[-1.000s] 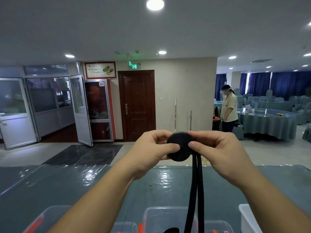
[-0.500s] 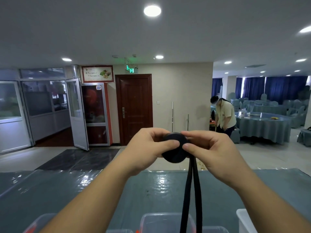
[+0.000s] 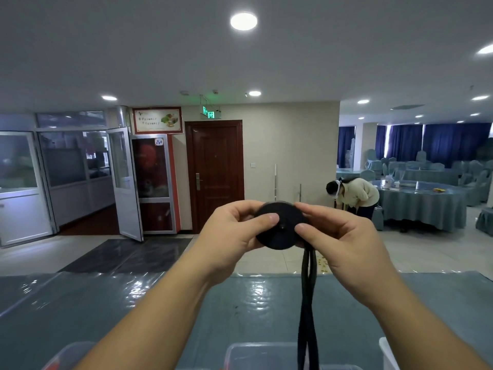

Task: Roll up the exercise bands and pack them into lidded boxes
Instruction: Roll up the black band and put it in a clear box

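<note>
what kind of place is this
Most likely a banquet hall or restaurant dining room: round tables with draped cloths, rows of covered chairs before blue curtains, and a green exit sign above a wooden door.

Open tabletop, boxes perhaps nearest.

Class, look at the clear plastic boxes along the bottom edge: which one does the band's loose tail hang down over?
The middle clear box, directly below the hands. The black exercise band drops its tail across its right part; the box at bottom left and the white one at bottom right sit clear of it.
</note>
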Tool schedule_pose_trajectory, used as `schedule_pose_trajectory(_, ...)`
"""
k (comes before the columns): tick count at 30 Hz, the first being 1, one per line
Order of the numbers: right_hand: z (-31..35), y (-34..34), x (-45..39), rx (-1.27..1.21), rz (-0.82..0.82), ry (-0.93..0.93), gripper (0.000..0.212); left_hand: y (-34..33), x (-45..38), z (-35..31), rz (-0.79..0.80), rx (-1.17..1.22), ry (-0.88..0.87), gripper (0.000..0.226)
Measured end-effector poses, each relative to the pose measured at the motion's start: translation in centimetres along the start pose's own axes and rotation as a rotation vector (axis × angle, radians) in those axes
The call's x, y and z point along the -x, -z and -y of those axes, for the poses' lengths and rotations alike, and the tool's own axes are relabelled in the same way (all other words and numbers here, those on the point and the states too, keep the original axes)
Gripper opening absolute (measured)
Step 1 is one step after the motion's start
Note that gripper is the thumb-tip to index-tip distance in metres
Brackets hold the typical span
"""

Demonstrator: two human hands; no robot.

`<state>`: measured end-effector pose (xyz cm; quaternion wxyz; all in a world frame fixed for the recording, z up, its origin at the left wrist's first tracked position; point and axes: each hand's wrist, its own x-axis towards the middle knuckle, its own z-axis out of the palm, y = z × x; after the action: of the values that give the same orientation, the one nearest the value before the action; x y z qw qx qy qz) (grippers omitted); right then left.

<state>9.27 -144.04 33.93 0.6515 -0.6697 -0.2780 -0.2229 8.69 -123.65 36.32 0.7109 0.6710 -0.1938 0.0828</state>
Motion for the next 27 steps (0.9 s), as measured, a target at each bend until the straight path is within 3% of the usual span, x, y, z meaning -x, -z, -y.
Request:
schedule_pose_trajectory(2,0.1,0.2,0.0,0.008,0.037,-0.016,0.035,-0.1,0.3,0.5,-0.022,-0.022,-0.002,0.016)
schedule_pose_trajectory(5,0.7,0.6,-0.1,0.105,0.194,-0.045,0.038,0.5,0.1,0.1,0.081,-0.355,-0.042,0.017)
schedule_pose_trajectory(7,0.8,0.4,-0.4,0.131,0.165,-0.024,0.035,0.9,-0.2,-0.2,0.092,-0.429,-0.046,0.014)
schedule_pose_trajectory(10,0.4,0.1,-0.4,0.006,-0.006,0.01,0.027,0.2,-0.2,-0.1,0.012,-0.111,-0.002,0.018)
schedule_pose_trajectory(12,0.2,0.0,-0.2,-0.054,-0.036,0.006,0.027,-0.1,-0.1,0.4,-0.025,0.072,0.038,0.02)
schedule_pose_trajectory(14,0.1,0.5,0.1,0.004,0.006,-0.013,0.028,-0.1,0.1,0.7,-0.011,-0.005,0.051,0.017)
schedule_pose_trajectory(17,0.5,0.9,0.1,0.13,0.157,-0.03,0.035,0.4,0.2,0.5,0.065,-0.309,0.031,0.011)
schedule_pose_trajectory(19,0.6,0.7,0.1,0.141,0.159,-0.019,0.038,0.5,0.2,0.2,0.082,-0.355,0.031,0.011)
schedule_pose_trajectory(24,-0.2,0.1,0.6,0.023,0.021,-0.013,0.035,-0.5,0.3,0.8,-0.038,0.049,0.097,0.02)
schedule_pose_trajectory(27,-0.4,0.5,0.7,0.022,0.036,-0.043,0.036,-0.8,0.4,1.5,-0.048,0.042,0.116,0.016)
